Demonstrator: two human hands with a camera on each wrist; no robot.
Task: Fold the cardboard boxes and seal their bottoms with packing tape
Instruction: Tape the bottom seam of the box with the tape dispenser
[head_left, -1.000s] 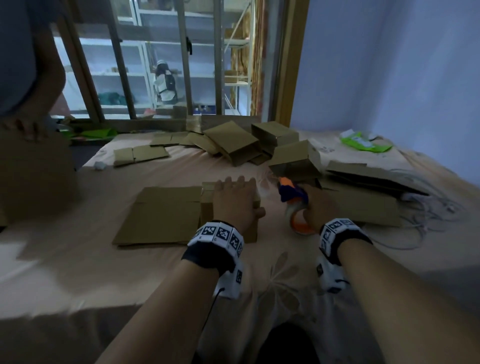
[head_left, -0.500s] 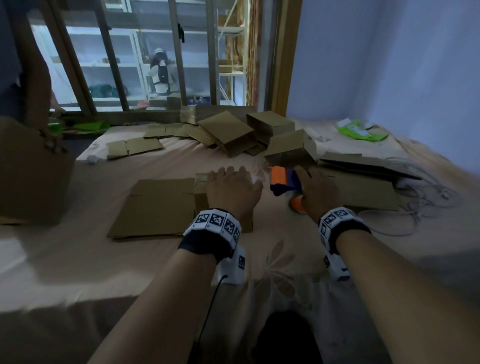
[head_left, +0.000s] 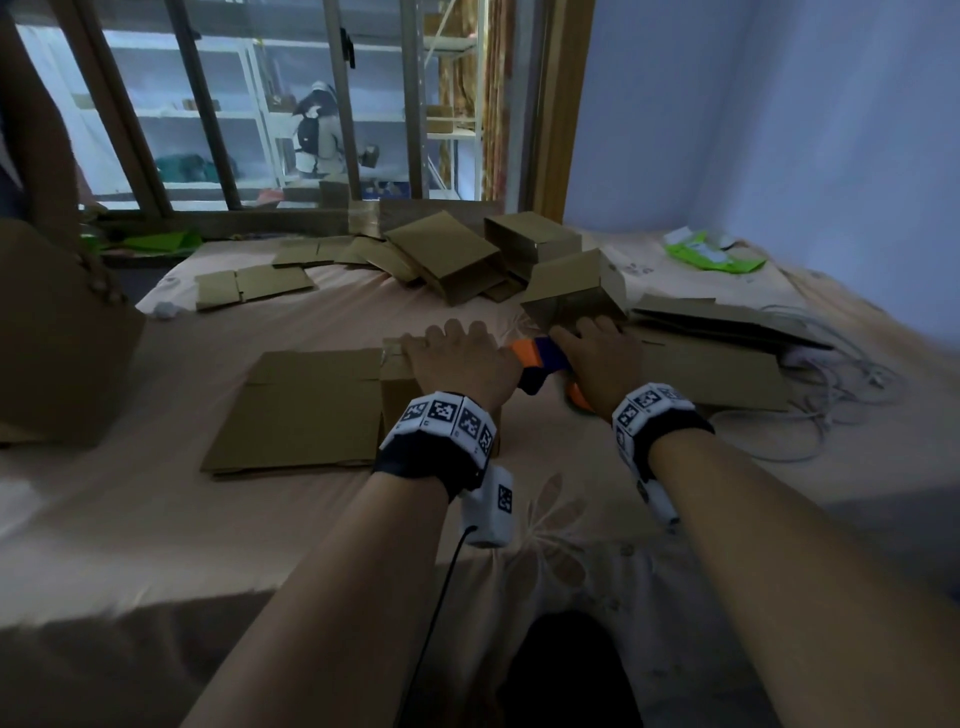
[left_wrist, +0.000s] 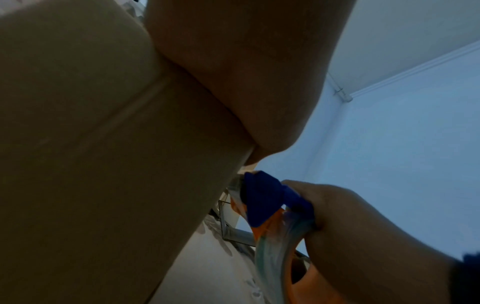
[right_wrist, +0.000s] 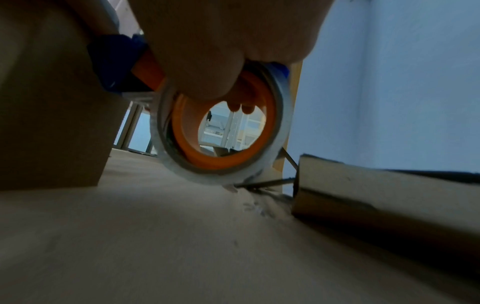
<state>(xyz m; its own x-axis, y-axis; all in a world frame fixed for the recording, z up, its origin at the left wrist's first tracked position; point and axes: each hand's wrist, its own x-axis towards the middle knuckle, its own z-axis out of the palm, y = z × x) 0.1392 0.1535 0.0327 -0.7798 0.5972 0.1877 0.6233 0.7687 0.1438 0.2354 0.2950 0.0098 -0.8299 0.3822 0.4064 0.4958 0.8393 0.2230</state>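
A small folded cardboard box (head_left: 397, 387) stands on the bed in the head view, beside a flat cardboard sheet (head_left: 306, 410). My left hand (head_left: 457, 358) lies flat on top of the box, fingers straight, pressing it down; the left wrist view shows the box's side (left_wrist: 91, 144) under my palm. My right hand (head_left: 597, 358) grips an orange and blue tape dispenser (head_left: 540, 358) just right of the box. In the right wrist view my fingers pass through the orange core of the clear tape roll (right_wrist: 221, 131), whose blue head (right_wrist: 114, 63) sits against the box.
Several folded boxes (head_left: 519, 260) and flat blanks (head_left: 254, 286) lie further back on the bed. Large flat cardboard (head_left: 717, 364) and white cables (head_left: 831, 405) lie to the right. A big box (head_left: 57, 338) with another person's hand on it stands at the left edge.
My right hand has carried the tape dispenser up and towards the box's right side. The left hand stays pressed on the box top. The head camera has tilted slightly.
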